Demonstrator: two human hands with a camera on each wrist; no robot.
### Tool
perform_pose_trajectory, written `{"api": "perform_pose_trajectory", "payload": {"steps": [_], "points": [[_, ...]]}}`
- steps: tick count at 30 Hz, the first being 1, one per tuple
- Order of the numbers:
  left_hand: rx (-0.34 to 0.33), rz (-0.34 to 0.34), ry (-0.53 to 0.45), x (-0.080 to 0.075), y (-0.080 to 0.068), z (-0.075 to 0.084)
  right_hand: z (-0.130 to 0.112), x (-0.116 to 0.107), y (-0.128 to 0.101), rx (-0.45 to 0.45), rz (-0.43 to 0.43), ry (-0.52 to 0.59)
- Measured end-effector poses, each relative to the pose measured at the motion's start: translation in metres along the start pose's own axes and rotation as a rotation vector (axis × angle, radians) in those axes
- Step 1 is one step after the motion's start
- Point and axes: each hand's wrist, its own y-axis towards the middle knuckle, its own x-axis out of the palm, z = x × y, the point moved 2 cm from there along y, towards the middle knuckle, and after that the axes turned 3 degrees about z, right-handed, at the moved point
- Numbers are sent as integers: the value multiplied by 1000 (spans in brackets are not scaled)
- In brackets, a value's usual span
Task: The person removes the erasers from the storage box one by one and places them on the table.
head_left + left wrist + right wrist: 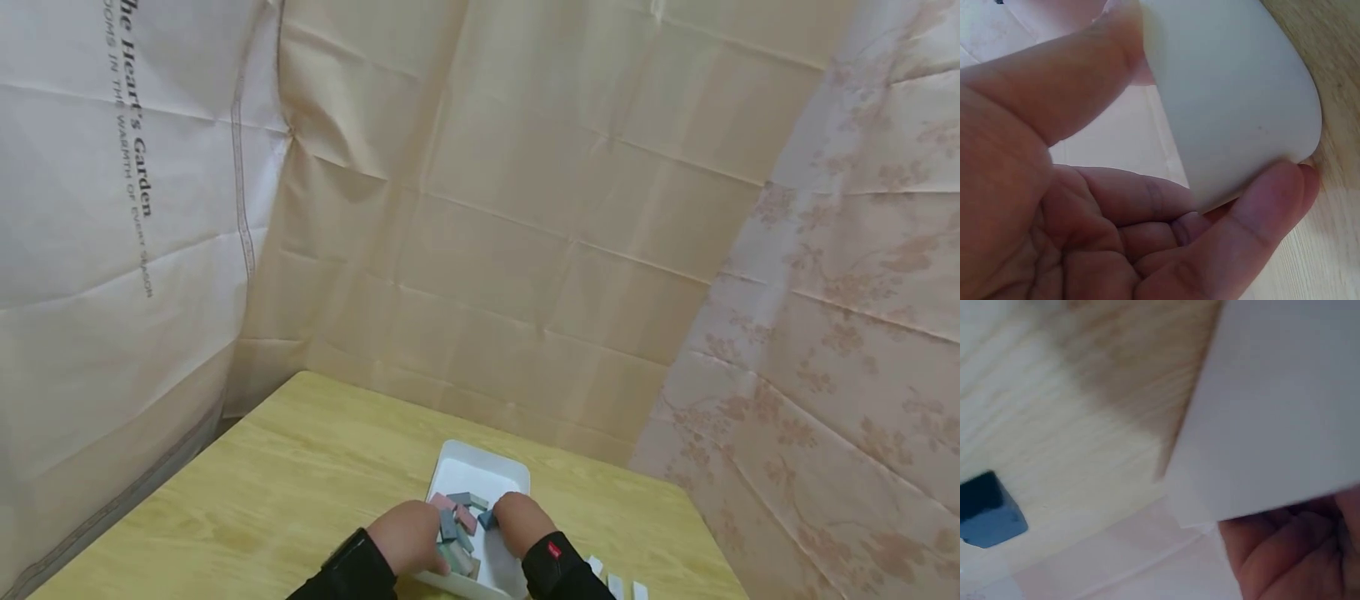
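White tray (480, 475) sits at the near edge of the wooden surface (300, 483), loaded with loose coloured blocks (459, 521), pink, grey-blue and green, piled toward your side. Your left hand (408, 533) has the tray's near-left corner: the left wrist view shows the thumb curled over the rim and a finger (1272, 200) hooked under the rounded corner, so that grip is closed on the tray wall. Your right hand (517, 521) is at the near-right side; the right wrist view shows fingers (1285, 550) against the tray's underside or wall, but blur hides how far they curl, so I cannot tell whether that grip is closed. A dark blue block (988, 512) shows at the edge of that view. Three small white pieces (615, 583) lie on the surface just right of your right wrist. Risks as I judge them: the blocks are unsecured and heaped at one end, so any tilt toward you could slide them over the rim. The left hold is only on a corner, and smooth plastic could slip. The tray already sits close to the surface edge.
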Motion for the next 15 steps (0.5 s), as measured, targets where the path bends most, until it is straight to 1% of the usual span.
{"api": "perform_pose_trajectory", "payload": {"steps": [3, 5, 8, 11, 15], "points": [[13, 10, 9, -2, 1, 2, 3, 2, 0, 16, 17, -7], [18, 15, 16, -2, 1, 3, 5, 4, 0, 13, 0, -17], [9, 19, 17, -1, 1, 4, 7, 5, 0, -20, -35, -37], [-16, 9, 22, 2, 3, 4, 8, 5, -1, -42, -59, -37], [-75, -41, 5, 7, 3, 5, 9, 4, -4, -24, -89, 14]]}}
